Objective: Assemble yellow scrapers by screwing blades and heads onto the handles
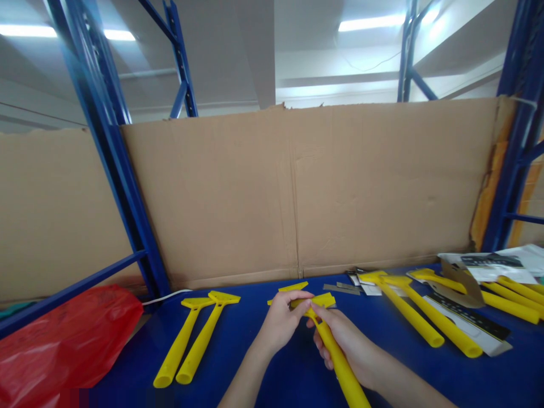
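Both hands are closed on one yellow plastic scraper [342, 368], whose handle points down toward me. My left hand [280, 320] pinches its wide head between thumb and fingers. My right hand [346, 343] wraps the neck and upper handle, thumb near the head. Just behind my left hand lies a separate yellow plastic piece [294, 287], partly hidden by the fingers. Thin grey metal blades [342, 289] rest on the blue table [238, 362] beyond my right hand. Whether a blade sits in the held head, I cannot tell.
Two yellow scrapers [199, 340] lie at left, beside a red plastic bag [76, 340]. On the right are more scrapers [433, 314], a cut piece of cardboard [461, 283] and black-and-white packets [471, 323]. A cardboard wall [361, 187] and blue rack posts [123, 192] bound the back.
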A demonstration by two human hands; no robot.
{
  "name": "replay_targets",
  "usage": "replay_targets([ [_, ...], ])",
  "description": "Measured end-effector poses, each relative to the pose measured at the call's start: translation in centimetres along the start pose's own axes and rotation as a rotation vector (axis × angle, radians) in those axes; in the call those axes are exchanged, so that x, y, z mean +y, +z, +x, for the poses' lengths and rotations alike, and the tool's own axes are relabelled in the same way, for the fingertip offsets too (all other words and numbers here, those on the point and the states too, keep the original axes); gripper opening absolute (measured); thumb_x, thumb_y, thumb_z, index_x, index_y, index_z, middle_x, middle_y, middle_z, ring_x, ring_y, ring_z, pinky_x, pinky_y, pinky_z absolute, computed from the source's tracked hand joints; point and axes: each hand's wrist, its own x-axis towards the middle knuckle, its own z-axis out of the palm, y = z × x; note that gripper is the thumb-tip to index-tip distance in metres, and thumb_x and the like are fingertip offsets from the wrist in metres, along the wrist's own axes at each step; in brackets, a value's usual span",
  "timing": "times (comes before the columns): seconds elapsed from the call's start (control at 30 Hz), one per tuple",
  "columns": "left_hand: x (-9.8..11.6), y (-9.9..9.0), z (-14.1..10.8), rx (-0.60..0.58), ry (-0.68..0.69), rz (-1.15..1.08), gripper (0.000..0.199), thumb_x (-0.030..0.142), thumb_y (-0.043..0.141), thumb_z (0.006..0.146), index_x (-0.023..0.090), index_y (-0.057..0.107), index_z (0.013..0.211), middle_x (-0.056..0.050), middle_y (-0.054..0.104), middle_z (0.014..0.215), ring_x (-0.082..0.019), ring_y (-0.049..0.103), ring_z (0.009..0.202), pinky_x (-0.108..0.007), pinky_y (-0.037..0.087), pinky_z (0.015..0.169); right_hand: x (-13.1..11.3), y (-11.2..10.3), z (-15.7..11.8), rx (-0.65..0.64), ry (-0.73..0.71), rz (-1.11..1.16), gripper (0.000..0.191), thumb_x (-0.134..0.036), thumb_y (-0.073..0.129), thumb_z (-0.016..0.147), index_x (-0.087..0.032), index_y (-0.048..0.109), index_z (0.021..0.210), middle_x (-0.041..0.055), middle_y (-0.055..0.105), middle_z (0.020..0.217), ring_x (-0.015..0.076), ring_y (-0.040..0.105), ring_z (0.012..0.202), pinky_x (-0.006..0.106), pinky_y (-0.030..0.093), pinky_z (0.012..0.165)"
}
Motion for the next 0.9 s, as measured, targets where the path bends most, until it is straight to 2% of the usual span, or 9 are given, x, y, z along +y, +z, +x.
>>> replay_targets([
  [0.27,-0.28,-0.18,0.08,0.051,-0.013,-0.036,0.024,0.030,0.065,0.074,0.017,0.073,0.091,-0.009,0.072,0.101,-0.024,0.066,0.097,-0.036,0.050,0.089,-0.41,0.10,-0.27,0.059,0.005,-0.078,0.038,-0.056,0.045,0.086,-0.019,0.051,0.079,-0.0059,0.046,0.040,0.0067,0.038,0.029,0.015,0.029,0.030],
  [0.43,-0.27,-0.09,0.08,0.060,-0.019,-0.008,0.021,0.029,0.065,0.074,0.018,0.074,0.089,-0.008,0.073,0.098,-0.024,0.065,0.097,-0.037,0.049,0.090,-0.28,-0.06,-0.04,0.047,0.022,-0.052,0.032,-0.049,0.041,0.090,-0.019,0.050,0.081,-0.0064,0.046,0.041,0.0066,0.038,0.030,0.015,0.029,0.030],
  [0.63,-0.95,-0.01,0.42,0.120,-0.038,-0.023,0.022,0.027,0.065,0.073,0.015,0.073,0.089,-0.010,0.073,0.097,-0.025,0.065,0.097,-0.039,0.047,0.092,-0.13,-0.07,-0.06,0.020,0.013,-0.036,0.030,-0.043,0.035,0.092,-0.018,0.050,0.083,-0.0060,0.047,0.041,0.0068,0.038,0.030,0.016,0.029,0.030],
  [0.9,-1.04,-0.38,0.33,0.055,-0.048,-0.115,0.032,0.033,0.074,0.063,0.013,0.073,0.088,-0.012,0.073,0.093,-0.027,0.067,0.089,-0.038,0.050,0.083,-0.25,0.04,-0.04,0.035,0.023,-0.064,0.031,-0.046,0.037,0.091,-0.018,0.050,0.084,-0.0065,0.047,0.041,0.0068,0.038,0.029,0.016,0.029,0.029],
])
